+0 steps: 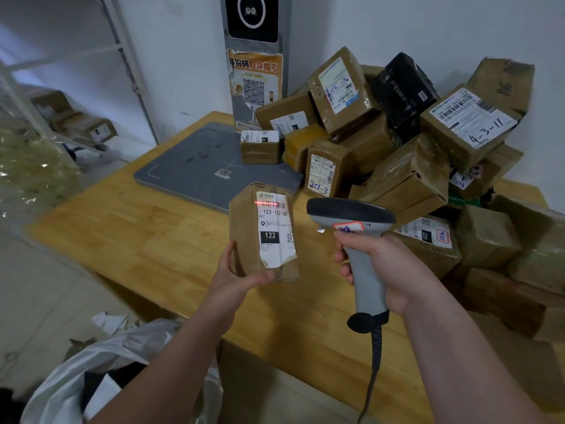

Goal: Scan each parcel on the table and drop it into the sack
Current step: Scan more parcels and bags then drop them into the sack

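Nearest, white plastic sack gapes below my left hand, which pinches a tall brown taped parcel label-up. My right hand, fist closed, aims the grey corded scanner; red line crosses the barcode. Beyond, a brown carton heap waits on the wooden table.

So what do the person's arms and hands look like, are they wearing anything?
Nothing is worn that shows. The left hand and right hand are bare, without gloves, rings or a watch. Both forearms are bare too, with no sleeve reaching into view, and no markings on them.
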The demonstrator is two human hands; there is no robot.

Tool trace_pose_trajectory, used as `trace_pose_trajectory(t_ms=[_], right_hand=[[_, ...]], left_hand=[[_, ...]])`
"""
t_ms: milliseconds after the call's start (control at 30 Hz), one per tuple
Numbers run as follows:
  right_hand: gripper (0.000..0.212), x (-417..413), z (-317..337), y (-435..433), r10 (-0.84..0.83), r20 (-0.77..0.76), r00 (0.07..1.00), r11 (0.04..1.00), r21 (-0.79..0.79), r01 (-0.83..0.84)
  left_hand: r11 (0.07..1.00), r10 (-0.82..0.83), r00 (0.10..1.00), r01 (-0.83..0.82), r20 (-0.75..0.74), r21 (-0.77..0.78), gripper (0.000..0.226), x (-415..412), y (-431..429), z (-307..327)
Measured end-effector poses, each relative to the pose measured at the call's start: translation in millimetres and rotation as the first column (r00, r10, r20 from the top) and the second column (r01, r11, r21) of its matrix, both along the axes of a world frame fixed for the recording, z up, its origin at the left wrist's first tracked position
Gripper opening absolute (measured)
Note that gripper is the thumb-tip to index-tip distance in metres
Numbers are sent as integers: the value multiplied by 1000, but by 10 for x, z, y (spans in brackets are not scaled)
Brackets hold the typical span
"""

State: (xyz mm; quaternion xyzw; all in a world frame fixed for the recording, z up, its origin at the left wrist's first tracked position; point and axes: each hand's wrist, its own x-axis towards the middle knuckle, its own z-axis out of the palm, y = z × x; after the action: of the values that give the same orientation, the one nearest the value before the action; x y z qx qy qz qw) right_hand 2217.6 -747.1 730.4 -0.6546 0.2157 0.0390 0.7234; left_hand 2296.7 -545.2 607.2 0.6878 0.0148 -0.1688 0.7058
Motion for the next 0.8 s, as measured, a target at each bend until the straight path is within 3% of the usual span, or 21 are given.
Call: trace_pose_trajectory(t_ms=[233,433,533,667,800], right_hand=[[15,167,-134,268,141,-8,990,990,-17,-141],[19,437,-336,931,357,-54,932,934,40,-355],[19,524,-520,1337,462,-94,882,887,44,-460],[19,598,-875,1898,587,-189,787,808,67,-586],[16,609,-1364,2430,645,-302,702,752,92,-652]], left_hand=[[994,113,993,-113,-18,-1,108,-89,393,-93],[940,339,936,-340,-99,5,117,-315,1228,-253],[865,493,854,-501,-168,-8,112,-464,1723,-415],[771,629,741,-632,-235,75,85,-710,2294,-801],[688,703,587,-705,-402,172,95,-1012,2721,-1288]])
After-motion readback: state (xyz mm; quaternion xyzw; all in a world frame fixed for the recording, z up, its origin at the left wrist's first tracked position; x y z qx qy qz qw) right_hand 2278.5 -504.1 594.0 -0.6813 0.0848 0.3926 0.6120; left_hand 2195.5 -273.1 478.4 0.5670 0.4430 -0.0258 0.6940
